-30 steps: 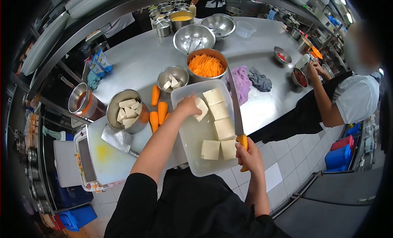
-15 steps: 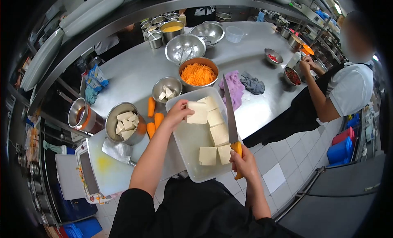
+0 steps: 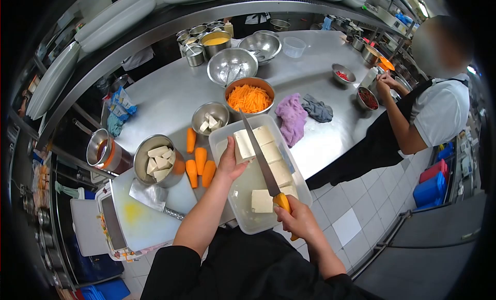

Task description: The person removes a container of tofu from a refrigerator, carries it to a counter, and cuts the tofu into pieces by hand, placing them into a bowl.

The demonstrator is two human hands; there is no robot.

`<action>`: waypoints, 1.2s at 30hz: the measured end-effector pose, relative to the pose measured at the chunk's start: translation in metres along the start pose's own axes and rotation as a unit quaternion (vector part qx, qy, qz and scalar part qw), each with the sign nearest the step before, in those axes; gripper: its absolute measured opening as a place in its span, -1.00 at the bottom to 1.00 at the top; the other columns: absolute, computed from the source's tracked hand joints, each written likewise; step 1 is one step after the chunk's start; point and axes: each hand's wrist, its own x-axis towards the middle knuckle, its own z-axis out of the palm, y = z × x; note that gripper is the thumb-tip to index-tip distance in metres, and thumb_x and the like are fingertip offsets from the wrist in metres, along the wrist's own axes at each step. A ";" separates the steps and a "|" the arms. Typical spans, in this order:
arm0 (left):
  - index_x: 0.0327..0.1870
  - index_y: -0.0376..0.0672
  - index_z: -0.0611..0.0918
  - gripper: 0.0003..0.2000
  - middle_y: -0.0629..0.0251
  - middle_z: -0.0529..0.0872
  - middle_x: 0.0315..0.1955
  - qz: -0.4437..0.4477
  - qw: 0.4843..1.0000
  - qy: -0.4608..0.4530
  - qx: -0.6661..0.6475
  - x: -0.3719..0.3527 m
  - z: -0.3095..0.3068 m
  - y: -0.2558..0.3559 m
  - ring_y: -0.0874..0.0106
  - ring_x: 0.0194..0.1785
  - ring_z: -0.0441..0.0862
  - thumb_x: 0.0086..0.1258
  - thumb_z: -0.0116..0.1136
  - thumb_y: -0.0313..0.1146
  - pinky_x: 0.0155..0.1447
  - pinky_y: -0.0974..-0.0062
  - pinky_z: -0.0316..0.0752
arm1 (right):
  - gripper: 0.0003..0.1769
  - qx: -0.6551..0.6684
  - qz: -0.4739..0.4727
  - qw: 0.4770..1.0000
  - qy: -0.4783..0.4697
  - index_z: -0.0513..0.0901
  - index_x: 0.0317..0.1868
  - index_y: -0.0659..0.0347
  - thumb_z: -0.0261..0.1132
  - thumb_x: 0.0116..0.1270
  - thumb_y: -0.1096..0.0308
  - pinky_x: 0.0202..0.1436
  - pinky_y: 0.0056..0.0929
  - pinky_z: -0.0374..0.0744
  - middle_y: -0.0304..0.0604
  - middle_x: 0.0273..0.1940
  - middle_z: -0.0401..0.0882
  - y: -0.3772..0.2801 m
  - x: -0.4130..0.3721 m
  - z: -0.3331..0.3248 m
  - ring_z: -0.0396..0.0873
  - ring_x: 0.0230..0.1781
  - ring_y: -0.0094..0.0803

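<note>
My left hand (image 3: 230,163) is wrapped around a white tofu block (image 3: 242,146) at the left side of a translucent plastic tub (image 3: 238,207). My right hand (image 3: 298,217) grips a long knife (image 3: 262,163) by its yellow handle. The blade points away from me and slants across the tub, its edge alongside the held tofu in this view. More tofu blocks stand in the tub in a row along its right side, with a separate block (image 3: 262,201) near the front. The blade hides part of the row.
Left of the tub are peeled carrots (image 3: 200,158), a pot (image 3: 178,168) of tofu pieces, and a cleaver (image 3: 149,195) on a cutting board (image 3: 139,227). Beyond are shredded carrots (image 3: 249,98), metal bowls and a purple cloth (image 3: 292,119). A co-worker (image 3: 436,111) stands at right.
The knife has swung left from the tub's right side to over the tofu. My left hand has turned the held block and shifted slightly right.
</note>
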 end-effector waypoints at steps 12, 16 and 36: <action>0.23 -0.02 0.51 -0.32 0.40 0.61 0.14 0.044 0.998 -0.028 0.027 -0.001 0.004 -0.002 0.39 0.26 0.48 0.30 0.03 0.35 0.37 0.26 0.28 | -0.66 -0.034 0.004 0.999 -0.005 0.50 -0.17 0.27 0.21 0.41 0.11 -0.47 -0.39 0.53 -0.18 -0.53 0.58 -0.006 0.000 0.002 0.57 -0.64 -0.42; 0.27 -0.05 0.48 -0.28 0.39 0.60 0.15 0.059 0.997 -0.039 0.034 -0.002 0.011 -0.001 0.39 0.27 0.47 0.29 0.05 0.35 0.38 0.28 0.27 | -0.66 -0.046 0.005 0.999 -0.005 0.49 -0.18 0.27 0.21 0.41 0.11 -0.46 -0.38 0.54 -0.18 -0.53 0.57 -0.005 0.000 0.003 0.57 -0.63 -0.41; 0.27 -0.05 0.46 -0.43 0.39 0.59 0.15 0.030 0.999 -0.021 -0.013 -0.002 0.011 -0.002 0.43 0.26 0.49 0.48 -0.09 0.20 0.36 0.29 0.30 | -0.58 -0.131 0.006 0.991 -0.041 0.40 -0.15 0.39 0.13 0.44 0.09 -0.14 0.02 0.51 0.33 -0.33 0.60 0.000 0.018 0.010 0.59 -0.24 0.26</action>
